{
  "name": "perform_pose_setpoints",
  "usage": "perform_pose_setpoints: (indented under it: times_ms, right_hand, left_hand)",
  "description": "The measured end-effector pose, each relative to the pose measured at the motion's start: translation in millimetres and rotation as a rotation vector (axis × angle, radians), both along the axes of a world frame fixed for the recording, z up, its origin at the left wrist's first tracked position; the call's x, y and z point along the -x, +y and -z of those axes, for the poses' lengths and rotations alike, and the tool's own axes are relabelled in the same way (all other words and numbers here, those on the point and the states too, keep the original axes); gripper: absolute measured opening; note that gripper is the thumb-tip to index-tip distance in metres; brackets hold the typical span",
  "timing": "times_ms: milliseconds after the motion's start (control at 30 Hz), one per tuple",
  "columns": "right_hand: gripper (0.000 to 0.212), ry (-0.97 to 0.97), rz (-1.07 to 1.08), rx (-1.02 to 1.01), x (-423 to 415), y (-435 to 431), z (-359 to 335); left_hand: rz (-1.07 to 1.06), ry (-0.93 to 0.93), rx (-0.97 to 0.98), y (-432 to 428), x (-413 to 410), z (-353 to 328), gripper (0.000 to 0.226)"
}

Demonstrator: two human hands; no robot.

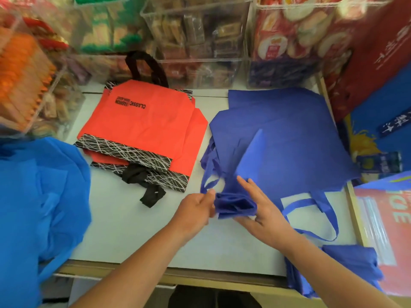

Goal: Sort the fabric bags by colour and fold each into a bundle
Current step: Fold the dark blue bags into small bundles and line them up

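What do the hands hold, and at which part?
Both hold the folded end of a dark blue bag: the left hand pinches its left edge, the right hand takes its right side between thumb and fingers.

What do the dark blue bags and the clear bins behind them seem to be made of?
The dark blue bags look like thin non-woven fabric: matte, sharply creased, with flat strap handles. The clear bins look like rigid acrylic or similar plastic: glossy see-through walls, straight bright edges.
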State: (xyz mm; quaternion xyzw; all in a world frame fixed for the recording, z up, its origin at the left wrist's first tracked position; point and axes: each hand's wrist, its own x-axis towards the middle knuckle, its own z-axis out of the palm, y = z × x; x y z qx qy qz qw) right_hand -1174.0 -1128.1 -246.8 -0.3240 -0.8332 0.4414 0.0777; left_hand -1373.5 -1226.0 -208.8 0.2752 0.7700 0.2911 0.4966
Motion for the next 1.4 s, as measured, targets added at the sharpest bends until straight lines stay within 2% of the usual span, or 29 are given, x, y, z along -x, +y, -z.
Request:
perform_pose_setpoints:
  times_ms: [33, 67, 100, 133, 167, 267, 300, 333, 400, 500, 567, 633, 667, 733, 767, 800, 867, 967, 1033, 1100, 1300, 1400]
  right_hand:
    - [0.057, 0.012, 0.053, 0.113, 2, 4, -8]
    - [0.049, 0.010, 0.093, 0.191, 4, 7, -14]
    - [0.033, -0.014, 0.140, 0.227, 6, 11, -15]
    - [0.016, -0.050, 0.195, 0.257, 10, 15, -19]
    - [0.016, -0.083, 0.256, 0.285, 13, 20, -17]
    - [0.047, -0.083, 0.425, 0.400, 17, 34, -11]
    - [0.051, -0.085, 0.468, 0.412, 17, 39, -8]
    - [0.050, -0.079, 0.512, 0.427, 16, 42, -4]
    - [0.038, 0.008, 0.594, 0.467, 16, 47, 4]
    - [0.024, 0.082, 0.663, 0.354, 22, 60, 14]
    - [0.018, 0.032, 0.664, 0.250, 30, 72, 19]
    - [0.030, -0.021, 0.641, 0.204, 41, 82, 22]
    - [0.044, -0.043, 0.630, 0.193, 45, 86, 22]
    - [0.071, -0.104, 0.597, 0.168, 51, 93, 23]
    - [0.075, -0.131, 0.576, 0.169, 53, 97, 23]
    - [0.072, -0.144, 0.571, 0.185, 56, 102, 24]
    - [0.051, -0.189, 0.595, 0.197, 61, 112, 24]
    - [0.042, -0.305, 0.559, -0.031, 63, 122, 26]
    - [0.036, -0.181, 0.541, -0.085, 59, 132, 31]
    - [0.028, -0.070, 0.553, -0.028, 52, 143, 37]
    - [0.020, -0.069, 0.541, -0.072, 48, 156, 44]
    - [0.019, -0.039, 0.551, -0.075, 48, 161, 48]
  left_hand:
    - [0.006, 0.136, -0.103, -2, 2, 2, 0.043]
    - [0.024, 0.256, -0.229, -4, 3, 3, 0.034]
    - [0.044, 0.335, -0.341, -5, 2, 4, 0.025]
    - [0.061, 0.356, -0.426, -3, -2, 3, 0.018]
    - [0.080, 0.321, -0.461, 0, -8, 4, 0.016]
    - [0.085, 0.068, -0.320, 13, -22, 15, 0.044]
    - [0.093, 0.060, -0.285, 18, -24, 21, 0.053]
    - [0.125, 0.092, -0.272, 23, -24, 28, 0.056]
    - [0.203, 0.184, -0.255, 33, -23, 42, 0.047]
    - [0.279, 0.353, -0.261, 48, -15, 57, 0.032]
    - [0.295, 0.505, -0.307, 55, -9, 69, 0.037]
    - [0.297, 0.629, -0.328, 61, -4, 80, 0.052]
    - [0.303, 0.676, -0.340, 64, -4, 83, 0.058]
    - [0.350, 0.807, -0.404, 69, -7, 88, 0.054]
    - [0.370, 0.863, -0.435, 72, -9, 90, 0.049]
    - [0.373, 0.886, -0.445, 73, -12, 91, 0.047]
    - [0.367, 0.849, -0.410, 75, -19, 89, 0.049]
    - [0.432, 0.853, -0.343, 72, -26, 92, 0.058]
    - [0.466, 0.900, -0.345, 70, -24, 95, 0.060]
    - [0.487, 0.942, -0.348, 71, -22, 98, 0.061]
    - [0.543, 1.148, -0.268, 83, -28, 90, 0.060]
    - [0.592, 1.267, -0.301, 90, -30, 84, 0.057]
